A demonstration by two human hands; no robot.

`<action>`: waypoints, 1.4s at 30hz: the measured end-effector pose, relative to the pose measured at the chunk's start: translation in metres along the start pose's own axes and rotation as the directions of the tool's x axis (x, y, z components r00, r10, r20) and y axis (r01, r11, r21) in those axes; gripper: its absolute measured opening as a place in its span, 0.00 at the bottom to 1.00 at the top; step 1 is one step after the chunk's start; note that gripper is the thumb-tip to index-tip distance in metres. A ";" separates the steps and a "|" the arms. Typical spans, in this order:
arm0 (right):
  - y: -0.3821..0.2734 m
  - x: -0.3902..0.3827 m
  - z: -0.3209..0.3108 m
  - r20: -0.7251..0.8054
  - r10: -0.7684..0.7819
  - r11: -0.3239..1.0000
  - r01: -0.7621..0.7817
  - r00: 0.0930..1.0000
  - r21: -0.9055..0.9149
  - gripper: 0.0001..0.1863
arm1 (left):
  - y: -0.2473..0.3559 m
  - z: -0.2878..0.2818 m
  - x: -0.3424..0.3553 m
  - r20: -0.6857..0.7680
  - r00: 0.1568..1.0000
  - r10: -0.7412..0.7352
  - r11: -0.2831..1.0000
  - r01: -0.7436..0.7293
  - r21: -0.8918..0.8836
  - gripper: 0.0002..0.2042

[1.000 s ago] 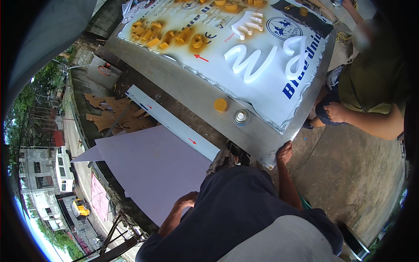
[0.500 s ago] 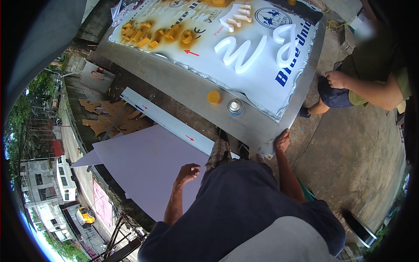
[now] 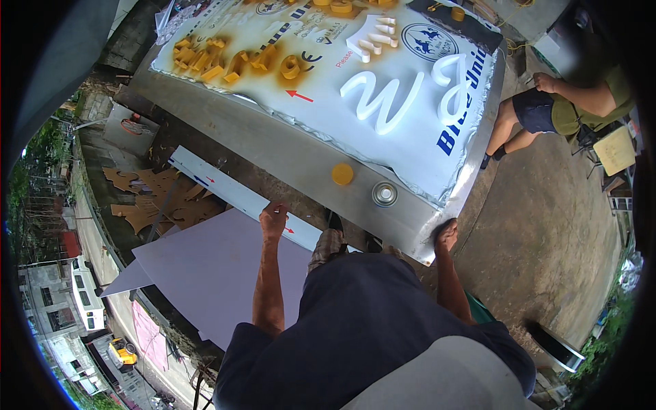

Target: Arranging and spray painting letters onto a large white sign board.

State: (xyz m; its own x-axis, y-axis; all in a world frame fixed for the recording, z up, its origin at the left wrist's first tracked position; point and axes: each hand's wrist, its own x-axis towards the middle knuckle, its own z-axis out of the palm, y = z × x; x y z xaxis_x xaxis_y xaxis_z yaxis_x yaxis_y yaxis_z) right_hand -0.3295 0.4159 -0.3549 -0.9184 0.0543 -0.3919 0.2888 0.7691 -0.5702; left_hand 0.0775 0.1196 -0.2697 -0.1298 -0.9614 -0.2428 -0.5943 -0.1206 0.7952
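Observation:
My right hand point(image 3: 446, 236) grips the near right corner edge of the metal table point(image 3: 301, 154). Loosely curled, my left hand point(image 3: 274, 220) hovers in front of the long white board strip point(image 3: 239, 193), with nothing seen between its fingers. A spray can point(image 3: 384, 194) stands on the table's bare front margin beside a round yellow cap point(image 3: 342, 174). Printed sheeting point(image 3: 321, 130) covers most of the tabletop. On it lie large white script letters point(image 3: 383, 102), a white crown-shaped piece point(image 3: 372, 37) and several small yellow-painted letters point(image 3: 212, 61), ringed by yellow overspray.
Left of me lies a large pale lilac panel point(image 3: 212, 266), with brown cutout scraps point(image 3: 154, 198) beyond it. A person in an olive shirt point(image 3: 601, 102) sits right of the table. A yellow-seated chair point(image 3: 615, 148) stands on the concrete floor point(image 3: 540, 225) behind them.
My left hand has moved forward, from over the lilac panel to the white strip. My right hand stays at the table corner. The view has shifted, showing more floor at right.

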 end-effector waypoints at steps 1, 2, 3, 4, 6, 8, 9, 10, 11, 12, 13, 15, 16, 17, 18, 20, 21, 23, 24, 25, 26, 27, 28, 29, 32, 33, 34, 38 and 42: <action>0.004 -0.001 0.002 -0.065 -0.033 0.994 0.039 0.997 0.101 0.38 | 0.000 -0.004 0.012 -0.025 1.000 -0.013 1.000 0.013 -0.008 0.09; 0.008 0.001 0.004 -0.074 -0.090 0.990 0.097 0.993 0.101 0.37 | -0.002 -0.008 0.022 -0.042 0.999 -0.003 0.999 0.001 -0.042 0.09; 0.013 0.002 0.006 -0.093 -0.163 0.982 0.170 0.982 0.079 0.36 | -0.004 -0.012 0.033 -0.055 0.998 0.011 0.997 -0.015 -0.076 0.09; 0.018 0.004 0.006 -0.125 -0.244 0.963 0.255 0.962 0.082 0.35 | -0.006 -0.016 0.046 -0.072 0.997 0.028 0.993 -0.036 -0.112 0.10; 0.025 0.005 0.008 -0.185 -0.469 0.881 0.443 0.863 -0.167 0.31 | -0.012 -0.019 0.068 -0.166 0.985 0.049 0.993 -0.065 -0.095 0.10; 0.021 0.007 0.008 -0.163 -0.262 0.964 0.266 0.951 -0.002 0.31 | -0.014 -0.021 0.096 -0.273 0.948 0.162 0.981 -0.184 -0.059 0.12; 0.016 0.005 0.007 -0.197 -0.165 0.983 0.177 0.966 0.045 0.32 | -0.019 -0.022 0.109 -0.281 0.956 0.085 0.970 -0.145 -0.198 0.12; 0.009 0.001 0.007 -0.196 -0.125 0.986 0.143 0.973 0.081 0.32 | -0.025 -0.023 0.121 -0.235 0.969 -0.072 0.965 0.008 -0.262 0.13; 0.002 -0.004 0.004 -0.230 -0.138 0.990 0.132 0.963 -0.042 0.33 | -0.028 -0.021 0.136 -0.329 0.944 0.015 0.967 -0.097 -0.234 0.13; -0.006 -0.010 0.003 -0.228 -0.072 0.997 0.067 0.971 -0.029 0.33 | -0.033 -0.020 0.146 -0.402 0.914 0.048 0.980 -0.122 -0.159 0.12; -0.013 -0.017 0.000 -0.254 -0.120 0.992 0.109 0.960 -0.055 0.33 | -0.040 -0.020 0.153 -0.485 0.867 0.116 0.987 -0.156 -0.044 0.12; -0.026 -0.031 -0.005 -0.254 -0.108 0.992 0.088 0.961 -0.090 0.33 | -0.051 -0.017 0.170 -0.516 0.856 0.019 0.997 -0.057 -0.058 0.13; -0.030 -0.035 -0.007 -0.216 -0.057 0.994 0.035 0.975 -0.108 0.32 | -0.055 -0.013 0.176 -0.538 0.843 -0.018 0.999 -0.012 -0.053 0.14; -0.033 -0.037 -0.008 -0.207 -0.056 0.989 0.026 0.977 -0.145 0.32 | -0.057 -0.006 0.183 -0.587 0.806 0.067 0.998 -0.056 0.037 0.15; -0.033 -0.038 -0.008 -0.177 -0.065 0.989 0.040 0.982 -0.143 0.32 | -0.059 -0.001 0.189 -0.623 0.767 0.152 0.987 -0.087 0.133 0.16; -0.026 -0.034 -0.006 -0.183 -0.188 0.963 0.144 0.965 -0.229 0.31 | -0.070 0.006 0.182 -0.604 0.791 0.091 0.993 -0.031 0.110 0.22; -0.023 -0.029 -0.001 -0.320 -0.348 0.925 0.266 0.881 -0.272 0.31 | -0.072 0.012 0.182 -0.573 0.819 -0.031 0.999 0.046 0.012 0.26; -0.012 -0.017 0.003 -0.179 -0.103 0.985 0.075 0.978 -0.157 0.34 | -0.074 0.017 0.182 -0.563 0.826 -0.038 0.999 0.021 -0.038 0.27; -0.006 -0.013 0.008 -0.246 -0.112 0.986 0.078 0.963 -0.145 0.36 | -0.073 0.020 0.182 -0.574 0.818 -0.050 0.999 0.039 -0.032 0.26; -0.001 -0.009 0.008 -0.222 -0.154 0.975 0.111 0.963 -0.195 0.36 | -0.074 0.021 0.179 -0.535 0.844 -0.044 0.999 0.034 -0.029 0.25; 0.002 -0.005 0.011 -0.237 -0.165 0.972 0.117 0.957 -0.204 0.36 | -0.072 0.020 0.183 -0.509 0.860 0.007 1.000 -0.019 -0.018 0.25; 0.003 -0.003 0.013 -0.234 -0.185 0.971 0.141 0.955 -0.194 0.37 | -0.070 0.020 0.186 -0.485 0.874 -0.034 0.999 0.025 -0.025 0.24; 0.004 -0.002 0.014 -0.250 -0.178 0.975 0.135 0.952 -0.179 0.37 | -0.068 0.020 0.187 -0.466 0.883 -0.057 0.998 0.051 -0.025 0.23; 0.004 -0.002 0.013 -0.272 -0.153 0.981 0.113 0.950 -0.159 0.37 | -0.068 0.021 0.185 -0.434 0.896 -0.093 0.995 0.098 -0.011 0.22; 0.000 -0.006 0.011 -0.246 -0.107 0.986 0.070 0.963 -0.153 0.38 | -0.061 0.022 0.183 -0.481 0.871 -0.098 0.995 0.096 -0.030 0.19; -0.003 -0.007 0.011 -0.255 -0.116 0.983 0.074 0.960 -0.170 0.38 | -0.059 0.023 0.182 -0.493 0.865 -0.096 0.995 0.078 -0.058 0.19; -0.005 -0.009 0.011 -0.263 -0.125 0.979 0.076 0.957 -0.189 0.39 | -0.057 0.023 0.180 -0.485 0.866 -0.122 0.992 0.094 -0.081 0.18; -0.011 -0.010 0.009 -0.198 -0.096 0.972 0.049 0.976 -0.231 0.40 | -0.056 0.025 0.176 -0.531 0.844 -0.079 0.995 0.036 -0.090 0.18; -0.016 -0.015 0.009 -0.245 -0.076 0.980 0.027 0.966 -0.196 0.40 | -0.065 0.024 0.180 -0.410 0.887 -0.212 0.971 0.142 -0.194 0.18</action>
State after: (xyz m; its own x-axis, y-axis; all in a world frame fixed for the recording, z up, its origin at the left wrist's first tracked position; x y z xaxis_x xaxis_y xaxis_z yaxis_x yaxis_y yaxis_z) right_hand -0.3173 0.3973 -0.3466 -0.9759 0.1501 -0.1584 0.2048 0.8802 -0.4281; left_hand 0.0742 -0.0400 -0.3784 0.3358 -0.9289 -0.1562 -0.4411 -0.3016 0.8453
